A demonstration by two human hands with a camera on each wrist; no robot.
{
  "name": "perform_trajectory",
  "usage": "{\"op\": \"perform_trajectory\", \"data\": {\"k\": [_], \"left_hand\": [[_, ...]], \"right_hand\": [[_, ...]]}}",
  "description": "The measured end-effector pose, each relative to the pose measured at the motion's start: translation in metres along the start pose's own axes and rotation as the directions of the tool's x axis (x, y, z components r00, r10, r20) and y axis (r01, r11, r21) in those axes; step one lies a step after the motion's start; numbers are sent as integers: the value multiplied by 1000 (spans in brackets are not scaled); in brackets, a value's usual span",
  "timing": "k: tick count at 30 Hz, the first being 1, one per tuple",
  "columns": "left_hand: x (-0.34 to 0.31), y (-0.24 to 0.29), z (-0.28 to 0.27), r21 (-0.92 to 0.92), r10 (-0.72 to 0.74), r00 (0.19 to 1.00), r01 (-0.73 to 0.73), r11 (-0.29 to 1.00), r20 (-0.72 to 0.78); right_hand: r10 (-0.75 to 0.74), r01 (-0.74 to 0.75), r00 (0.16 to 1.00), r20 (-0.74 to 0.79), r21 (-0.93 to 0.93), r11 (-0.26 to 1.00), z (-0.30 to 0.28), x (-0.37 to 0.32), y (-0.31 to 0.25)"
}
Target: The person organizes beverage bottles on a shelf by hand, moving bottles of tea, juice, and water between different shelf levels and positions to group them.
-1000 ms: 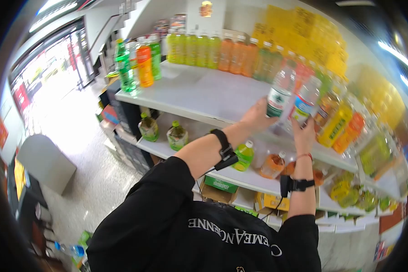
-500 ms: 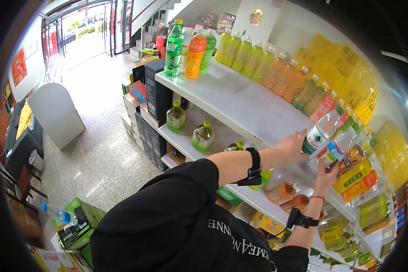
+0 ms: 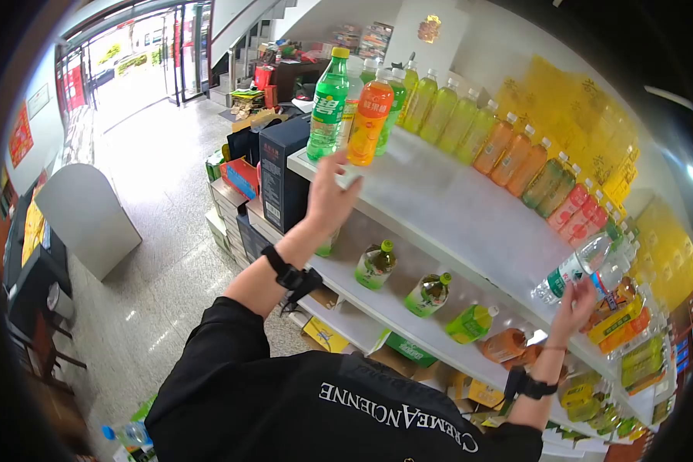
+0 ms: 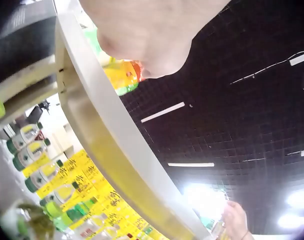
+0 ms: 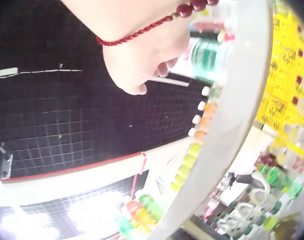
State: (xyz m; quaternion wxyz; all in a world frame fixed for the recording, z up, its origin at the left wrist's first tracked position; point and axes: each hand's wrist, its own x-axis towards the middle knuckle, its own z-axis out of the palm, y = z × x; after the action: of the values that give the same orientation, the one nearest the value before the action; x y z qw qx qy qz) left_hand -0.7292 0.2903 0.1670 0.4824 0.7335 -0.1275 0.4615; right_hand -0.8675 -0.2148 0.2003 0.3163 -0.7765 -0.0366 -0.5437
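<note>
1. The left hand is at the front edge of the top shelf, near its end, just below the green bottle and the orange bottle. Its thumb is parted from the fingers and nothing shows between them; whether a fingertip touches either of the 2 bottles, I cannot tell.
2. The right hand is farther along the same edge, in front of the water bottle, which has a green and white label. Its fingers are loosely bent, the thumb held apart, with nothing pinched (the right wrist view shows this best, red bracelet and all). Contact with the bottle is unclear.
3. The water bottle is on the top shelf, with the blue-label bottle just beside it, partly covered.
4. Along the back of that shelf is a row with 3 orange drinks and 2 dark green drinks.
5. The lower shelf holds green-capped bottles and an orange jug.
</note>
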Motion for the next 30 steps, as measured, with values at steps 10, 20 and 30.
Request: {"op": "perform_trajectory", "data": {"k": [10, 20, 30], "left_hand": [[71, -82, -55, 232, -178, 974, 142, 962, 142], [89, -80, -55, 221, -139, 927, 62, 973, 348], [81, -59, -49, 151, -181, 919, 135, 979, 349]], "right_hand": [[79, -405, 710, 700, 314, 859, 298, 21, -174], [209, -288, 747, 631, 23, 957, 412, -1, -255], [256, -295, 758, 600, -35, 955, 375, -8, -248]]}}
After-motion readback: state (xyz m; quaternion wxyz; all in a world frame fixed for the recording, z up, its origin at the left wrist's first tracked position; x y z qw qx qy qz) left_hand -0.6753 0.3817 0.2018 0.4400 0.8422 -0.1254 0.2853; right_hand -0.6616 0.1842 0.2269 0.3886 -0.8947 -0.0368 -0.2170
